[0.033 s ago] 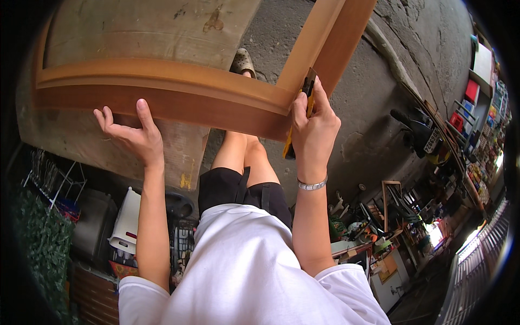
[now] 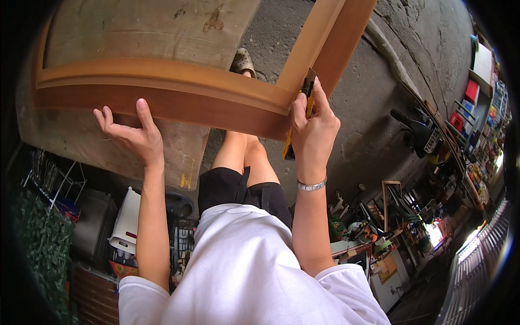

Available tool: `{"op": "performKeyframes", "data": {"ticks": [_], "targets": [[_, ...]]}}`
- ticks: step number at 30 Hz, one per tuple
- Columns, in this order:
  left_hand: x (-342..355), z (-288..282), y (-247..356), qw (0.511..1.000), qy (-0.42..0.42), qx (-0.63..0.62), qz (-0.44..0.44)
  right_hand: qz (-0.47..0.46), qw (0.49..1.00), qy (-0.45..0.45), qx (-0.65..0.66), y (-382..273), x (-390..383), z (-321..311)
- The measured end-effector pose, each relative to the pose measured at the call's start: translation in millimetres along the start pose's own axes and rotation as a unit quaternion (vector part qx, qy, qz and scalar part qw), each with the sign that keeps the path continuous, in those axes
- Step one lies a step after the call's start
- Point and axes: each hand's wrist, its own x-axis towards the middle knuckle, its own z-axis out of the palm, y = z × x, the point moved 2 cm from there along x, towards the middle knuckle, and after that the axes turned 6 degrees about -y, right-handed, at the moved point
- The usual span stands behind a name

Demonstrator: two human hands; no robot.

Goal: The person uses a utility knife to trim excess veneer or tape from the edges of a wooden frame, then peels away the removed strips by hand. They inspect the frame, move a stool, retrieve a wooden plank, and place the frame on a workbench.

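A brown wooden frame (image 2: 162,97) crosses the upper view, resting on a worn board (image 2: 141,32). My left hand (image 2: 132,130) is open under its near rail, palm turned up, thumb raised at the rail's edge and fingers apart and curved; whether it touches the wood I cannot tell. My right hand (image 2: 314,119) grips a yellow and black utility knife (image 2: 290,146) at the frame's right corner, its tip lying along the inner joint. Part of the knife is hidden behind my fingers. A metal watch is on my right wrist.
My legs and a clog (image 2: 241,59) show below and beyond the frame on the concrete floor (image 2: 357,141). A long pole, a scooter (image 2: 417,135) and stacked goods line the right. Clutter, a white plastic bin (image 2: 124,222), a wire rack and green foliage sit at the lower left.
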Motion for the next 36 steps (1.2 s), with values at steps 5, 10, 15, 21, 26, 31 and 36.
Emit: {"op": "performKeyframes", "data": {"ticks": [5, 10, 15, 21, 26, 31, 36], "targets": [[-1, -1, 1, 1.0, 0.005, 0.0, -0.002, -0.01, 1.0, 0.007, 0.009, 1, -10, 1], [4, 7, -2, 1.0, 0.017, 0.015, 0.015, -0.007, 1.0, -0.004, 0.006, 2, -10, 7], [3, 8, -5, 1.0, 0.012, 0.003, 0.007, 0.01, 1.0, -0.018, 0.003, 4, -19, 9], [3, 9, -4, 1.0, 0.009, -0.007, 0.004, 0.008, 1.0, -0.022, 0.007, 6, -28, 10], [4, 9, -3, 1.0, 0.004, 0.016, 0.015, 0.017, 0.999, -0.027, 0.014, 8, -34, 12], [4, 10, -4, 1.0, 0.005, 0.019, 0.024, 0.03, 0.999, -0.035, 0.022, 11, -41, 14], [4, 10, -4, 1.0, 0.003, 0.018, 0.024, 0.021, 0.999, -0.035, 0.015, 12, -46, 14]]}}
